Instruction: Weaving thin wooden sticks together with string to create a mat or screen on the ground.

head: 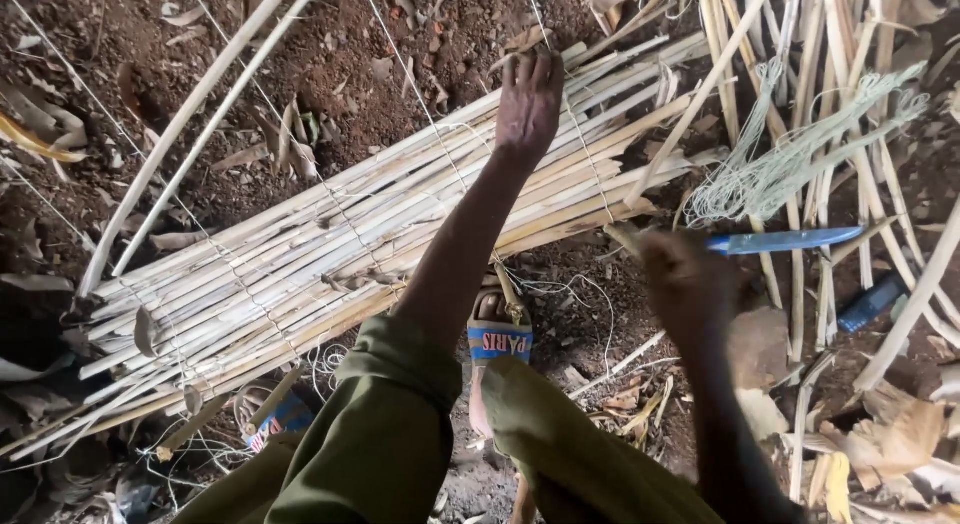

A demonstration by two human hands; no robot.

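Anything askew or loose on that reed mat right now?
The mat looks evenly bound; the reeds lie parallel. Only the tangled pale twine sprawls loose over the spare stalks at right. Left hand presses the mat; right hand holds a blue knife.

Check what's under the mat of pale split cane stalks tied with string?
Brown soil and dry leaves show around the cane mat; one sandalled foot sticks out below its near edge. Ground directly beneath is covered. Left hand rests on top.

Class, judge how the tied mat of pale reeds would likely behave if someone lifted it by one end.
The reed mat probably feels light, since its stalks look thin and dry. It would likely sag or roll across its thin strings, yet stay stiff along the stalks.
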